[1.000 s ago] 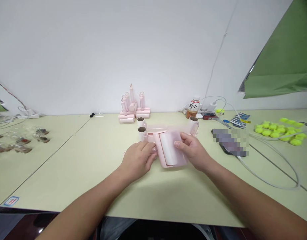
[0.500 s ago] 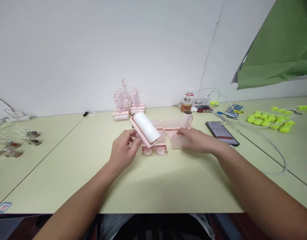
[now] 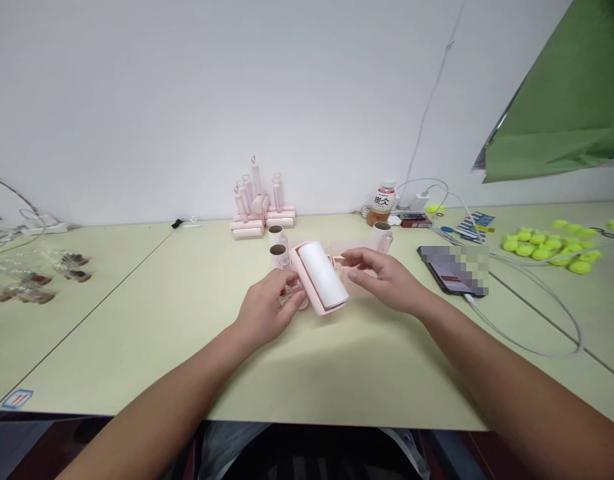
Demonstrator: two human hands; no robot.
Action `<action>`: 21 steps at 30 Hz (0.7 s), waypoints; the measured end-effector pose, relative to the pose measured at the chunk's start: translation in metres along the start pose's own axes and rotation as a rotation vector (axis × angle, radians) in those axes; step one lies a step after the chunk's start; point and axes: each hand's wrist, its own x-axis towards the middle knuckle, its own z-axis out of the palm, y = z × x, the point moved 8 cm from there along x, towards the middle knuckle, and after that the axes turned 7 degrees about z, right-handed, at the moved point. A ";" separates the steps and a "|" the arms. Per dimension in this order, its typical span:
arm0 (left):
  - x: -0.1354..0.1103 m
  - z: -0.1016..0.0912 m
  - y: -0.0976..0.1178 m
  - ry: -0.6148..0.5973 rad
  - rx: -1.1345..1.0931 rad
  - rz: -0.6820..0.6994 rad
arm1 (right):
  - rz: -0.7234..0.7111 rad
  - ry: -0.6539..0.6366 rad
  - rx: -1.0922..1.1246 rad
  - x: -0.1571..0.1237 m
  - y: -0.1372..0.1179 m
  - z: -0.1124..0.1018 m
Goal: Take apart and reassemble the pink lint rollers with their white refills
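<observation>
My left hand [image 3: 271,303] is closed on a pink lint roller [image 3: 321,277] with a white paper roll, tilted and raised over the table. My right hand [image 3: 384,279] hovers just right of it, thumb and fingers apart, with nothing plainly gripped. Behind the roller lie pink lint roller parts, mostly covered by it and by my hands. Two paper rolls [image 3: 278,251] stand on end to the left, and another paper roll [image 3: 383,229] stands at the right, beside a clear pink handle.
Several pink lint rollers [image 3: 249,230] stand against the wall. A bottle [image 3: 381,203] is at the back. A phone [image 3: 449,272] with a white cable [image 3: 527,353] lies right, beyond it several yellow-green pieces [image 3: 541,253]. Bagged items [image 3: 31,283] lie far left.
My left hand has moved the lint roller right and slightly down, turning it steeper. My right hand has let go of the translucent cover and come up nearer the roller. The view has shifted slightly.
</observation>
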 end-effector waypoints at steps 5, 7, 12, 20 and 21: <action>-0.001 0.007 0.013 -0.027 -0.017 0.078 | -0.009 -0.256 0.483 -0.013 -0.023 0.044; -0.002 0.010 0.014 -0.041 -0.018 0.082 | 0.002 -0.277 0.519 -0.014 -0.025 0.052; -0.004 0.013 0.009 -0.035 -0.078 0.015 | 0.014 -0.191 0.444 -0.013 -0.021 0.048; 0.029 -0.023 0.033 0.007 -0.284 0.269 | -0.198 -0.058 0.176 -0.024 -0.045 0.038; 0.036 -0.026 0.038 -0.061 -0.284 0.294 | -0.232 -0.038 0.156 -0.025 -0.047 0.036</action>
